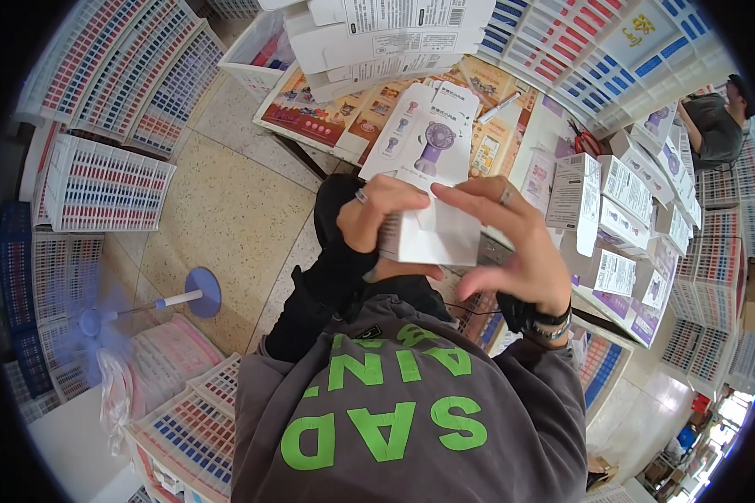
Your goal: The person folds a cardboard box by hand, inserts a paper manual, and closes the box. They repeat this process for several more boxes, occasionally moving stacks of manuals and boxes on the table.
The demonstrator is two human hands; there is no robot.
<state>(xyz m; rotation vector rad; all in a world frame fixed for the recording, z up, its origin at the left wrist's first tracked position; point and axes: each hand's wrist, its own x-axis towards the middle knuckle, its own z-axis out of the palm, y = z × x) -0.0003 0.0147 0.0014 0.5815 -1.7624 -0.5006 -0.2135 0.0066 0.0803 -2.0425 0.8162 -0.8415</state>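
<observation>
Left hand (365, 220) grips 1 white box (443, 237), the right hand (524, 249) spread open at its right side.

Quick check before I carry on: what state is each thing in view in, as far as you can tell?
White box: held; flap fully tucked or not, cannot tell
Left hand: closed around the box
Right hand: spread, index fingertip at the box
Blue fan: running, blades blurred
Scissors: lying down; blades open or shut, cannot tell
Cartons at right: at least one flap sticking out
</observation>
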